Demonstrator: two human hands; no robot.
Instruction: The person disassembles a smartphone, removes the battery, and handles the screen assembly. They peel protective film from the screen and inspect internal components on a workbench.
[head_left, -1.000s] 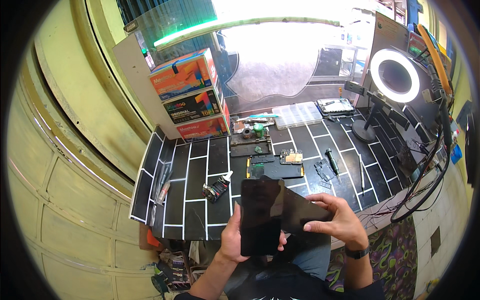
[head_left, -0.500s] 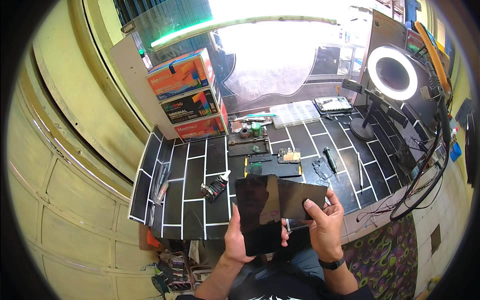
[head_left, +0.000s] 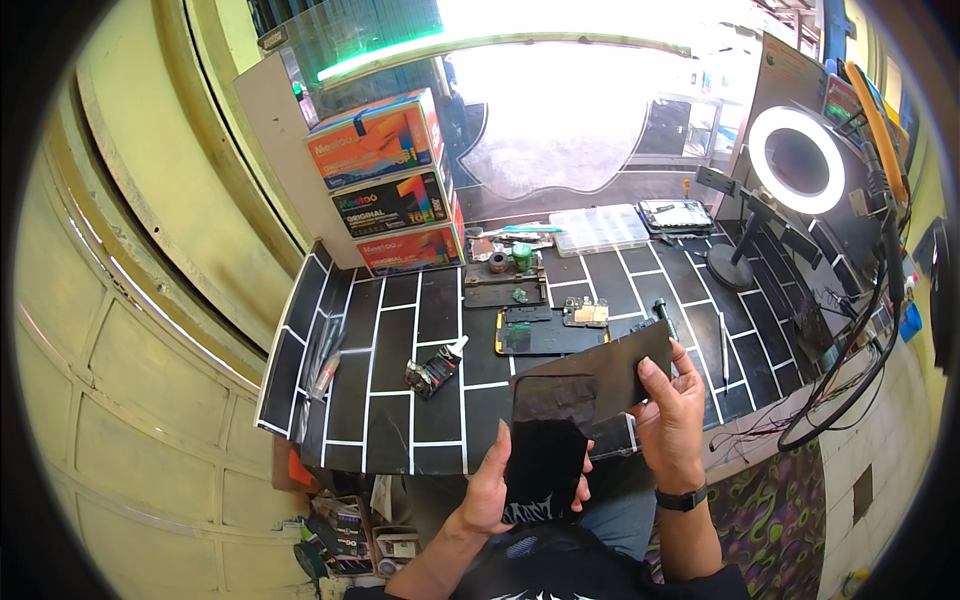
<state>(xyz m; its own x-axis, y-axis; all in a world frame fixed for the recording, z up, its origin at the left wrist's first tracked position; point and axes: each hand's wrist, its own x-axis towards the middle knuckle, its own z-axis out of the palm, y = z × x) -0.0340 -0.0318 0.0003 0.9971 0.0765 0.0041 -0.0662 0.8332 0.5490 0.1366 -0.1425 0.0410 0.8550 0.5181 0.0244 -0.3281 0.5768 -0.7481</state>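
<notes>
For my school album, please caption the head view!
Left hand holds a glossy black rectangular panel, right hand a dark flat sheet.

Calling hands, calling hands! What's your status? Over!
Left hand gripping black slab. Right hand pinching dark panel. Panel overlaps slab's far end in view; contact unclear.

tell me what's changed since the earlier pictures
The right hand has swung the outer end of the flat, dark rectangular sheet upward. The left hand keeps hold of the glossy black rectangular slab; nothing was let go. The crumpled black tube with white nozzle and the stacked orange and black cardboard boxes stayed put.
</notes>
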